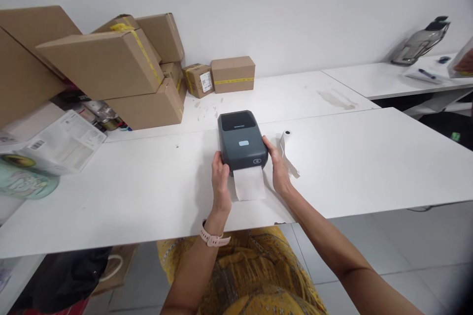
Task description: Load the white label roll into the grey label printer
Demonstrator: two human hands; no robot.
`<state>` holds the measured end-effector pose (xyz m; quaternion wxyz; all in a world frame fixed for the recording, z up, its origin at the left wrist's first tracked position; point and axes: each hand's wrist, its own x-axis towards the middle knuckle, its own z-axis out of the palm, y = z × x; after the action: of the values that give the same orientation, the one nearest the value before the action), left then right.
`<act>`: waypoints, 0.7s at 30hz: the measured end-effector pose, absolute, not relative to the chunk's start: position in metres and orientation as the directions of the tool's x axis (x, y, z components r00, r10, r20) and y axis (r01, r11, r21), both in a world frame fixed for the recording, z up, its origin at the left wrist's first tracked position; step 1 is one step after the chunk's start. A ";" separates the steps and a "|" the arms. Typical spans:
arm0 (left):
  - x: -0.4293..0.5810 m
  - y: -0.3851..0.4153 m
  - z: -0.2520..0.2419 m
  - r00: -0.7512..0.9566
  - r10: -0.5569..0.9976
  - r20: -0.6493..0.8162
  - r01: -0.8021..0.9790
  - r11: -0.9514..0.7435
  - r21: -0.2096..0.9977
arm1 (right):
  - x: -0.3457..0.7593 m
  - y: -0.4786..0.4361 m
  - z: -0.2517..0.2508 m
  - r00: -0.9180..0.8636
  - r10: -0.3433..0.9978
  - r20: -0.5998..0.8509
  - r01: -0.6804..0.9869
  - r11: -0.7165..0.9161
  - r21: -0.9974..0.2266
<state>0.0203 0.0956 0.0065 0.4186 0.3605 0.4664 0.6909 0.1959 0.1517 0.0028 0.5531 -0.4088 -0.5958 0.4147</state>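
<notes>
A dark grey label printer [243, 145] sits on the white table in front of me, with a strip of white label paper [249, 184] sticking out of its near side. My left hand [220, 184] grips the printer's lower left side, the thumb near its front corner. On the opposite side, my right hand [277, 166] holds the lower right edge. Just right of that hand lies a small roll of white paper [287, 134], its loose end curling towards me. The fingers under the printer are partly hidden.
Cardboard boxes [107, 64] are stacked at the back left, with two smaller ones, including a long box [233, 75], along the wall. A white package [70, 140] lies at the left. A large bottle [421, 42] and a pen [427, 74] are far right. The table's front edge [332, 217] is near me.
</notes>
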 end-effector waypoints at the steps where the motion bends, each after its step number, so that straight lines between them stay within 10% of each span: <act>1: 0.021 0.096 0.005 -0.398 0.912 0.100 -0.252 -0.214 0.944 | 0.196 0.152 0.003 -0.053 0.946 0.320 0.026 0.321 -0.947; 21: 0.015 0.099 -0.006 -0.452 0.887 0.096 -0.269 -0.238 0.933 | 0.193 0.154 -0.010 -0.038 0.937 0.347 0.001 0.347 -0.938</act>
<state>0.0147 0.0993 -0.0056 0.4049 0.3314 0.4658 0.7136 0.1930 0.1538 -0.0104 0.5689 -0.3964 -0.5916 0.4114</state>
